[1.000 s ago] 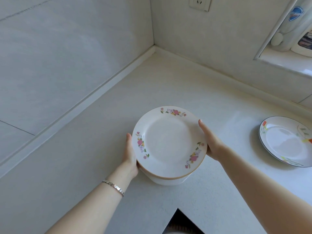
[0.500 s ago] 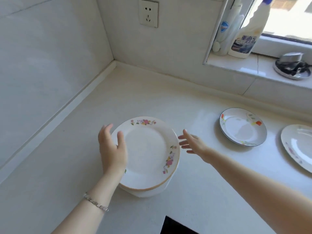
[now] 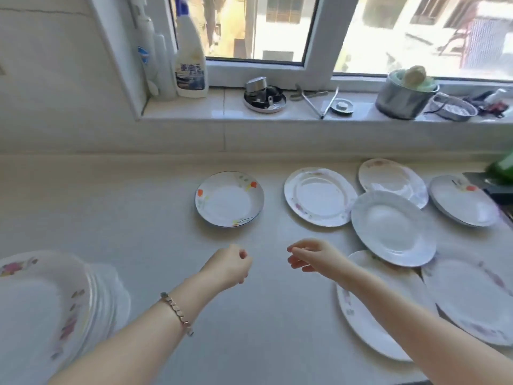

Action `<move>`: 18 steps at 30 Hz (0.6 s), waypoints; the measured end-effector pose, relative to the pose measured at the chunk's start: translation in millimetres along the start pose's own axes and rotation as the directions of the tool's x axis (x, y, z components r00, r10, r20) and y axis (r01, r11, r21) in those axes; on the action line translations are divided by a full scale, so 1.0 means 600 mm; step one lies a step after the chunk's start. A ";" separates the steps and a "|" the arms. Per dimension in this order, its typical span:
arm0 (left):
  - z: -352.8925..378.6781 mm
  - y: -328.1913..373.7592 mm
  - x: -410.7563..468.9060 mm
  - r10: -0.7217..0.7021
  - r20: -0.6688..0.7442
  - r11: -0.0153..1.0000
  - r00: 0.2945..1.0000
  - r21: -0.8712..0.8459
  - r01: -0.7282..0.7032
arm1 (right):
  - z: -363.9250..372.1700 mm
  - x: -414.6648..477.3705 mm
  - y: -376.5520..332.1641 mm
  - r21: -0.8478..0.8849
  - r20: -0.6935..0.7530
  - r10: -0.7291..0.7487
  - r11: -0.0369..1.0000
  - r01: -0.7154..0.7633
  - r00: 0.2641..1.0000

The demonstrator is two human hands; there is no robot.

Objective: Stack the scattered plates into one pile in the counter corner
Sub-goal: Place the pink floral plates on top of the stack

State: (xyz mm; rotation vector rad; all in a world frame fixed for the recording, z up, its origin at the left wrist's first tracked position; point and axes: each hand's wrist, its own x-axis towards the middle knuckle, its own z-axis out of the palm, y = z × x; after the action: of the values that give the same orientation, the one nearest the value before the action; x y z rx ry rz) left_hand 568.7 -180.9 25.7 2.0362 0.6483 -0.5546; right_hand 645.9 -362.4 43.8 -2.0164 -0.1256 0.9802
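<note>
- Left hand (image 3: 229, 266): loosely curled, fingers drawn in toward the palm, nothing held; it hovered above bare counter (image 3: 125, 207). A bracelet (image 3: 177, 312) sat on that wrist.
- Right hand (image 3: 311, 257): fingers half bent and a little apart, tips turned toward the left hand, nothing held; it also hung clear of the counter.
- Small blue-rimmed plate (image 3: 229, 199): lay flat straight ahead of the left fingers, near but apart from them, and alone on open counter. It was round, so no long axis governed the approach. The left hand looked the nearer of the two; the right hand lay just off to its right.
- Oval plate with faint flowers (image 3: 319, 196): ahead of the right fingers, slightly to their right, long axis running roughly left to right.
- Pale ribbed plate (image 3: 392, 227): to the right of the right fingers, lying over the rims of its neighbours.
- Large plate under the right forearm (image 3: 369, 323): partly hidden by the arm.
- Further plates (image 3: 463, 200): beyond and to the right, well apart from both hands.
- Stacked pile (image 3: 41, 309): well to the left of the left hand and nearer the body, blurred; the corner itself was out of view.
- Judgement: the small blue-rimmed plate seemed the likeliest next pick, straight forward from the left fingers.
</note>
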 end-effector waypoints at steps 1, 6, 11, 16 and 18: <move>0.036 0.028 0.018 -0.010 0.031 1.000 0.999 0.011 0.009 | -0.044 -0.005 0.022 0.013 -0.032 0.006 1.000 -0.006 0.999; 0.217 0.148 0.100 -0.075 0.107 0.996 0.991 -0.037 0.080 | -0.252 -0.017 0.160 0.096 -0.199 0.111 0.991 -0.094 0.974; 0.344 0.195 0.133 -0.215 0.116 0.963 0.970 -0.139 0.230 | -0.387 -0.015 0.276 0.099 -0.328 0.213 0.977 -0.190 0.920; 0.394 0.209 0.134 -0.336 -0.013 0.926 0.942 -0.188 0.328 | -0.468 0.012 0.331 0.056 -0.514 0.207 0.976 -0.208 0.833; 0.399 0.209 0.140 -0.383 -0.019 0.901 0.924 -0.228 0.369 | -0.497 0.040 0.334 0.059 -0.553 0.203 0.977 -0.205 0.808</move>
State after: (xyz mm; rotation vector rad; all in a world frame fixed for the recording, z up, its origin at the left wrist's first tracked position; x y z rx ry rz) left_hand 680.5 -424.7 -65.3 1.7314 1.1069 -0.6114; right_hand 813.4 -673.5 -25.1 -2.2696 0.4180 0.4730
